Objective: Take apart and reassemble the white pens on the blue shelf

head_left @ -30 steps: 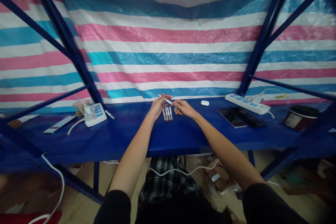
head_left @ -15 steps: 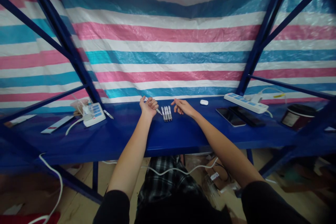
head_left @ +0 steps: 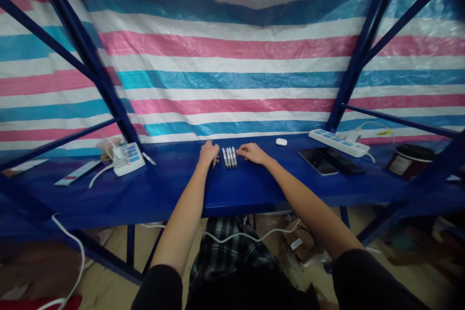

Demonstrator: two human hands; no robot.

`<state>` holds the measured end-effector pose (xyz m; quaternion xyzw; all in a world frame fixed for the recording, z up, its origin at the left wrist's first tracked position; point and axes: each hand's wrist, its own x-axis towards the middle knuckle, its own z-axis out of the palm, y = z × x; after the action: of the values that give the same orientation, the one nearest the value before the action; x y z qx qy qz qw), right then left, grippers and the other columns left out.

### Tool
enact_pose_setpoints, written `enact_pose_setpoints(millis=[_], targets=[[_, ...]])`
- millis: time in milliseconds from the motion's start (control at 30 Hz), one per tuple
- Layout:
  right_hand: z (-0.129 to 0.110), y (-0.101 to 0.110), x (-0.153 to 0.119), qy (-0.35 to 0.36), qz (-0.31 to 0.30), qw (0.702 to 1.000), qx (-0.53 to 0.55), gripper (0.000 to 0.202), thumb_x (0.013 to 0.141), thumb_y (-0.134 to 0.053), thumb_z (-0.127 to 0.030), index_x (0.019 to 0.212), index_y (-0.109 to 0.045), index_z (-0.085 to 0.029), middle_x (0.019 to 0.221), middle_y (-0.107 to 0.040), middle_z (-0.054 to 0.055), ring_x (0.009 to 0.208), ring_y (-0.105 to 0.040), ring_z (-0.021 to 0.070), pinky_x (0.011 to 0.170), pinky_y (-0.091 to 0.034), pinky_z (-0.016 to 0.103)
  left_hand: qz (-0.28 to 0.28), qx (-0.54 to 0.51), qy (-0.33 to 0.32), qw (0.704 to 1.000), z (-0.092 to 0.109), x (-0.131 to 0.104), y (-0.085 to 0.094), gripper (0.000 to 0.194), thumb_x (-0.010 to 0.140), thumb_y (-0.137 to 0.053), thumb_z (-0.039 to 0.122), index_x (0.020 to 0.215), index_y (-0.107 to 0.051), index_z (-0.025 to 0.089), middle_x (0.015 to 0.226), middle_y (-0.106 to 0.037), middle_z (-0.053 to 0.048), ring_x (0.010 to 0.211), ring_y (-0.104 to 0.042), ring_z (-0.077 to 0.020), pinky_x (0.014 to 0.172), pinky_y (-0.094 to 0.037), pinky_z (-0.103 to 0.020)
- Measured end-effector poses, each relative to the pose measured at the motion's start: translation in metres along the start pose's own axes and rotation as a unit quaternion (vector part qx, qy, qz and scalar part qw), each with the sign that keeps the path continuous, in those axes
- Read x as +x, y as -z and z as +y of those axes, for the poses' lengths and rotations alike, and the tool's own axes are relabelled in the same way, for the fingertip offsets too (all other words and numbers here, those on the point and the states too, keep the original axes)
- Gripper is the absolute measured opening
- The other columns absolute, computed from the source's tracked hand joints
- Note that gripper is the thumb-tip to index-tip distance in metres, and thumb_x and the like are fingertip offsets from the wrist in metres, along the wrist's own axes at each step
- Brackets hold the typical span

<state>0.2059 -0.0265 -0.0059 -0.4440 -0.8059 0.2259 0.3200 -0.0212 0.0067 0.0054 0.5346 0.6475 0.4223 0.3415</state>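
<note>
Four pens [head_left: 229, 158] lie centre, pointing down-frame, between left hand [head_left: 209, 153], clamped on another pen [head_left: 214, 162], and right hand [head_left: 251, 153], fingertips together; phone [head_left: 317, 162] at right.

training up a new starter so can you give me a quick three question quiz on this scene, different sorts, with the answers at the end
1. True or false: the left hand has a pen in its grasp.
2. Which is closest to the right hand? a) the striped sheet; b) the row of pens; c) the power strip at far left
3. Fill in the blank: the dark-lidded tub stands to the person's ____ of the white-edged phone.
Key: 1 true; 2 b; 3 right
</note>
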Motion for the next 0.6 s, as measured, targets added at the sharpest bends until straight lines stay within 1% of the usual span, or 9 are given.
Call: enact_pose_setpoints(millis=[67, 133, 200, 267, 333, 433, 500, 533, 600], targets=[[0.0, 0.0, 0.0, -0.008, -0.004, 1.0, -0.01, 0.037, 0.095, -0.056, -0.046, 0.083, -0.073, -0.014, 0.062, -0.064, 0.001, 0.056, -0.054, 0.0131, 0.06, -0.036, 0.025, 0.012, 0.107, -0.014, 0.994, 0.0, -0.001, 0.001, 0.06, 0.078, -0.069, 0.028, 0.136, -0.058, 0.016, 0.097, -0.074, -0.015, 0.055, -0.067, -0.0214, 0.055, -0.054, -0.033], [0.0, 0.0, 0.001, -0.013, -0.004, 1.0, -0.021, 0.036, 0.095, -0.056, -0.043, 0.085, -0.074, -0.014, 0.065, -0.066, 0.002, 0.058, -0.056, 0.0134, 0.06, -0.036, 0.025, 0.016, 0.168, -0.026, 0.985, 0.002, -0.005, 0.002, 0.058, 0.08, -0.068, 0.031, 0.135, -0.061, 0.015, 0.108, -0.074, -0.018, 0.06, -0.07, -0.0225, 0.058, -0.056, -0.033], [0.0, -0.002, 0.002, -0.015, 0.001, 0.999, -0.036, 0.035, 0.095, -0.057, -0.042, 0.085, -0.075, -0.015, 0.069, -0.069, 0.004, 0.062, -0.057, 0.014, 0.061, -0.036, 0.025, 0.018, 0.201, -0.037, 0.979, 0.006, -0.01, 0.003, 0.051, 0.081, -0.067, 0.033, 0.129, -0.066, 0.016, 0.109, -0.074, -0.017, 0.062, -0.071, -0.0225, 0.06, -0.056, -0.032], [0.0, -0.005, 0.004, -0.021, 0.006, 0.998, -0.056, 0.036, 0.095, -0.057, -0.044, 0.083, -0.076, -0.016, 0.074, -0.071, 0.005, 0.066, -0.06, 0.015, 0.062, -0.036, 0.025, 0.016, 0.222, -0.045, 0.974, 0.008, -0.014, 0.004, 0.04, 0.082, -0.066, 0.034, 0.119, -0.071, 0.018, 0.1, -0.076, -0.014, 0.06, -0.069, -0.0212, 0.059, -0.054, -0.031], [0.0, -0.009, 0.007, -0.036, 0.006, 0.996, -0.079, 0.037, 0.093, -0.06, -0.047, 0.08, -0.076, -0.017, 0.076, -0.073, 0.005, 0.069, -0.062, 0.0164, 0.063, -0.037, 0.025, 0.009, 0.205, -0.046, 0.978, 0.008, -0.016, 0.003, 0.027, 0.081, -0.067, 0.032, 0.104, -0.074, 0.019, 0.081, -0.074, -0.009, 0.054, -0.065, -0.0185, 0.056, -0.051, -0.028], [0.001, -0.011, 0.01, -0.064, -0.002, 0.993, -0.097, 0.03, 0.086, -0.069, -0.048, 0.076, -0.076, -0.02, 0.077, -0.073, 0.005, 0.071, -0.063, 0.0185, 0.062, -0.037, 0.026, -0.005, 0.069, -0.058, 0.996, 0.005, -0.014, 0.003, 0.002, 0.077, -0.07, 0.02, 0.075, -0.069, 0.019, 0.049, -0.056, 0.0, 0.042, -0.053, -0.0139, 0.05, -0.041, -0.023], [0.003, -0.007, 0.01, -0.077, -0.002, 0.993, -0.094, 0.021, 0.082, -0.075, -0.042, 0.077, -0.076, -0.021, 0.08, -0.074, 0.005, 0.074, -0.065, 0.02, 0.062, -0.039, 0.026, -0.007, -0.013, -0.069, 0.998, 0.003, -0.013, 0.002, 0.014, 0.073, -0.07, 0.013, 0.064, -0.063, 0.02, 0.041, -0.045, 0.004, 0.039, -0.047, -0.0129, 0.05, -0.037, -0.022], [0.004, -0.005, 0.009, -0.083, 0.003, 0.992, -0.094, 0.018, 0.081, -0.075, -0.04, 0.078, -0.076, -0.022, 0.081, -0.074, 0.006, 0.075, -0.065, 0.0208, 0.063, -0.039, 0.026, -0.001, -0.021, -0.073, 0.997, 0.003, -0.012, 0.002, 0.017, 0.073, -0.071, 0.012, 0.062, -0.061, 0.02, 0.041, -0.043, 0.005, 0.04, -0.048, -0.0134, 0.051, -0.036, -0.022], [0.005, 0.001, 0.006, -0.094, 0.023, 0.989, -0.11, 0.02, 0.083, -0.074, -0.041, 0.077, -0.075, -0.021, 0.083, -0.074, 0.008, 0.078, -0.066, 0.0229, 0.064, -0.041, 0.027, 0.029, 0.023, -0.082, 0.996, 0.004, -0.012, 0.002, 0.016, 0.073, -0.072, 0.015, 0.063, -0.062, 0.021, 0.047, -0.048, 0.002, 0.05, -0.055, -0.0165, 0.056, -0.038, -0.023]])
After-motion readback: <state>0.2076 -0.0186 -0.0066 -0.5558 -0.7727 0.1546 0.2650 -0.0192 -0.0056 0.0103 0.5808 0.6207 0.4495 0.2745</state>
